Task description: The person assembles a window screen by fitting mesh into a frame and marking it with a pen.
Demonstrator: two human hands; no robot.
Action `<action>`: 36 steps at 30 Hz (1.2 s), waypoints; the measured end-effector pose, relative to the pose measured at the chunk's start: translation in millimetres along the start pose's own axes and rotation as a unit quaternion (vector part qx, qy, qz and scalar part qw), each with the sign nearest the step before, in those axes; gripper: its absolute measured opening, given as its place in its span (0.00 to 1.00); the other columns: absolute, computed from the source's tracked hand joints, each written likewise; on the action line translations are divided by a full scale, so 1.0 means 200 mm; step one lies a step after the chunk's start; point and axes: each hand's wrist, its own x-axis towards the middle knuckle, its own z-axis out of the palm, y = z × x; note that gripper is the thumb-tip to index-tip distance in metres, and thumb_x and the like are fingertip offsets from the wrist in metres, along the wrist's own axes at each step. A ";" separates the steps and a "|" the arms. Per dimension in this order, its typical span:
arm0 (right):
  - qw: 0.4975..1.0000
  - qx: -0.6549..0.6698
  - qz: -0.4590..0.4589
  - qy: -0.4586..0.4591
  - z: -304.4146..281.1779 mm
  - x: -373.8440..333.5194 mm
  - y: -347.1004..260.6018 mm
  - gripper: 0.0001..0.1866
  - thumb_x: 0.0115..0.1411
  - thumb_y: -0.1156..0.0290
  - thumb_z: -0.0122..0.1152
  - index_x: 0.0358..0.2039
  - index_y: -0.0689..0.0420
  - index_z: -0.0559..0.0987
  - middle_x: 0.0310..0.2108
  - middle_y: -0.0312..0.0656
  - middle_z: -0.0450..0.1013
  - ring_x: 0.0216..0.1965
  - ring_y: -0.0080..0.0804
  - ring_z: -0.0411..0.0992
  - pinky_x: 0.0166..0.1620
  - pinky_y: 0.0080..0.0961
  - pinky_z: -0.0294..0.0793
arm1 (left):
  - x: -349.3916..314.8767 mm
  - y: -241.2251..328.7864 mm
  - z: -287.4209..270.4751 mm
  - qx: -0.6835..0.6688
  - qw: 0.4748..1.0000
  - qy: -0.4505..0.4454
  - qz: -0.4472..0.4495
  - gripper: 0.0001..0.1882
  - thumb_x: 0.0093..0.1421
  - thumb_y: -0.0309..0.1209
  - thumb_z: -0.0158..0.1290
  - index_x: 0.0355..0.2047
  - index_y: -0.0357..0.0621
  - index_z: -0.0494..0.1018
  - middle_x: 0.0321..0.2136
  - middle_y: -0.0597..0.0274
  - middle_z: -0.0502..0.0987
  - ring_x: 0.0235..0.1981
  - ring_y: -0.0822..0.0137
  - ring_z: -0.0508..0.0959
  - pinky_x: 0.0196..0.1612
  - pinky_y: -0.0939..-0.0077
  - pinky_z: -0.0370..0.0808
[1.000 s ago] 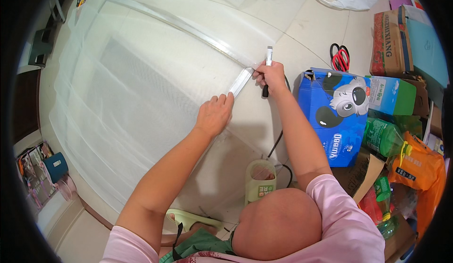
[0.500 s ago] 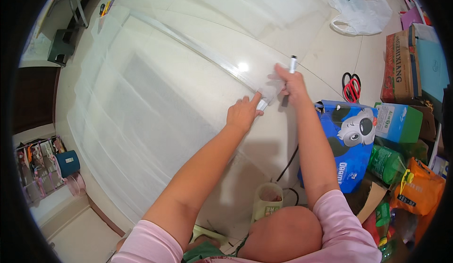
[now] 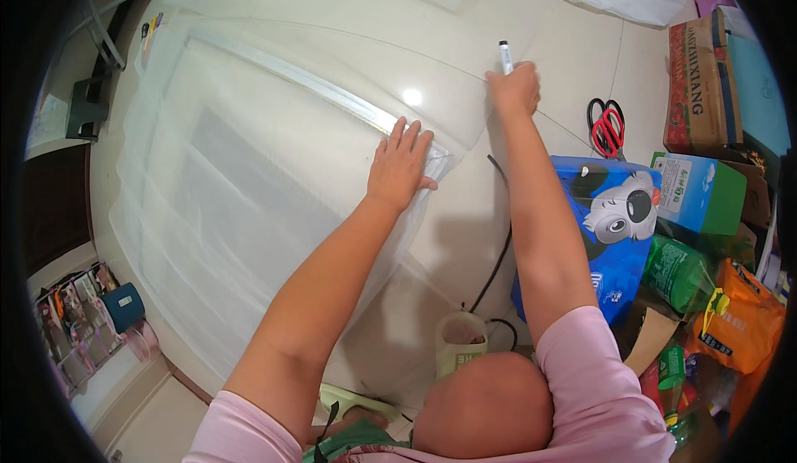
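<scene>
The left hand point(image 3: 401, 166) lies flat with fingers spread, pressing the near end of a long clear ruler point(image 3: 320, 93) onto a white mesh sheet point(image 3: 207, 189) spread over the pale tiled floor point(image 3: 465, 230). The ruler runs from that hand toward the far left. To the right and farther off, the right hand point(image 3: 515, 89) is pressed together around a marker point(image 3: 504, 56), which stands upright. Red scissors point(image 3: 607, 127) lie on the floor to its right, near a blue bag point(image 3: 610, 214).
</scene>
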 end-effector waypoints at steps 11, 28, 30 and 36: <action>0.929 0.118 -0.149 -0.316 0.03 -0.34 0.23 0.11 0.44 0.69 0.67 0.27 0.62 0.79 0.22 0.41 0.75 0.26 0.27 0.73 0.33 0.24 0.71 | 0.00 0.00 -0.02 -0.001 1.000 -0.014 0.008 0.42 0.38 0.46 0.64 0.54 0.51 0.61 0.59 0.60 0.58 0.63 0.54 0.52 0.55 0.56 0.63; 0.933 0.041 -0.151 -0.325 0.07 -0.33 0.23 0.04 0.41 0.71 0.62 0.20 0.57 0.78 0.21 0.48 0.75 0.26 0.45 0.74 0.33 0.34 0.73 | -0.02 -0.01 -0.02 0.021 0.999 -0.033 0.011 0.39 0.44 0.46 0.61 0.56 0.53 0.59 0.60 0.60 0.55 0.64 0.56 0.49 0.60 0.48 0.54; 0.934 0.031 -0.157 -0.320 0.07 -0.33 0.23 0.04 0.41 0.71 0.61 0.20 0.57 0.78 0.22 0.49 0.75 0.26 0.46 0.74 0.33 0.35 0.73 | -0.01 0.00 -0.02 0.053 0.998 -0.044 0.001 0.39 0.46 0.47 0.60 0.56 0.53 0.58 0.60 0.60 0.54 0.65 0.57 0.47 0.60 0.43 0.49; 0.938 0.047 -0.174 -0.295 0.10 -0.35 0.25 0.04 0.41 0.72 0.60 0.20 0.58 0.78 0.21 0.49 0.74 0.26 0.46 0.74 0.33 0.35 0.73 | -0.02 -0.02 0.00 0.050 0.998 -0.032 0.008 0.38 0.48 0.47 0.59 0.57 0.53 0.57 0.61 0.61 0.54 0.65 0.57 0.47 0.60 0.40 0.49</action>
